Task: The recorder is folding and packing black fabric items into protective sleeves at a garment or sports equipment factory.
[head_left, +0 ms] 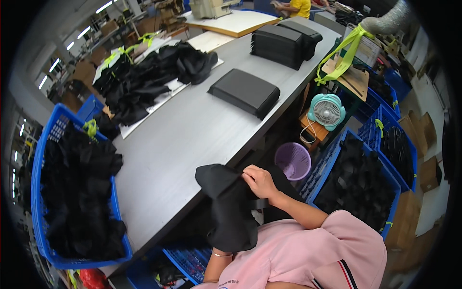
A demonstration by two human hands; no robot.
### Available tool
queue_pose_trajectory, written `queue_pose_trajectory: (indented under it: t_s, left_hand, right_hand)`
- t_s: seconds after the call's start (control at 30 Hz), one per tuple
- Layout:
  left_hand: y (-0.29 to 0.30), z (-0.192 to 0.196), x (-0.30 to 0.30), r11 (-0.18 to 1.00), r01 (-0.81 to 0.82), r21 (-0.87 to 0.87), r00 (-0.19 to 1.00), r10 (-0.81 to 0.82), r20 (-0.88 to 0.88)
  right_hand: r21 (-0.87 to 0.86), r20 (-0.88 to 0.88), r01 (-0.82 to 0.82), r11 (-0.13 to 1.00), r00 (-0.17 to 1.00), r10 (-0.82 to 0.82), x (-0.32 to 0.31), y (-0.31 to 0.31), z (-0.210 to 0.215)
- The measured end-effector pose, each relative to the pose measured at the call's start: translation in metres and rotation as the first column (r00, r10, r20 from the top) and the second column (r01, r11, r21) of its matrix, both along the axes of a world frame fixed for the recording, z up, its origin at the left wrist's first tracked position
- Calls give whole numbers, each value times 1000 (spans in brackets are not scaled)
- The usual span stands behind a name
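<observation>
A black fabric piece [228,207], which looks like a bag or a cover, hangs over the near edge of the long grey table [159,168]. My right hand [260,181] pinches its upper right edge, fingers closed on the cloth. From below, my left forearm [219,265] runs up into the piece, so the fabric hides that hand and its fingers. A strip of black strap shows beneath my right wrist. Farther along the tabletop lies a small pile of flat, folded black pieces [245,91]. Behind it stand taller stacks of similar pieces [279,45].
A blue crate [41,192] of black fabric stands at the left; loose black cloth [159,72] is heaped beyond the table. On the right are a purple basket [292,161], a turquoise fan [327,111] and a blue crate [356,178] of black pieces. A person in yellow [301,7] is far back.
</observation>
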State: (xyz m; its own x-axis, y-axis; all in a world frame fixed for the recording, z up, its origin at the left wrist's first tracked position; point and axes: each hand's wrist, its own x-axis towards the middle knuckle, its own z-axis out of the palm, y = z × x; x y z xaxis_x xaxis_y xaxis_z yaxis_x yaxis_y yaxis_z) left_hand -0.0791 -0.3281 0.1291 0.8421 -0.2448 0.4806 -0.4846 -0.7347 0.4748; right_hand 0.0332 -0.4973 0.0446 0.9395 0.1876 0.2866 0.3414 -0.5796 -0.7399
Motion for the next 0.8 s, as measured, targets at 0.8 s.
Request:
queue_pose_trajectory:
  t_s: [0.8]
  left_hand:
    - [34,-128,4,124,-335,-934,726,-598,-339]
  right_hand:
    - [717,-395,93,691,871,292,18,-30,86]
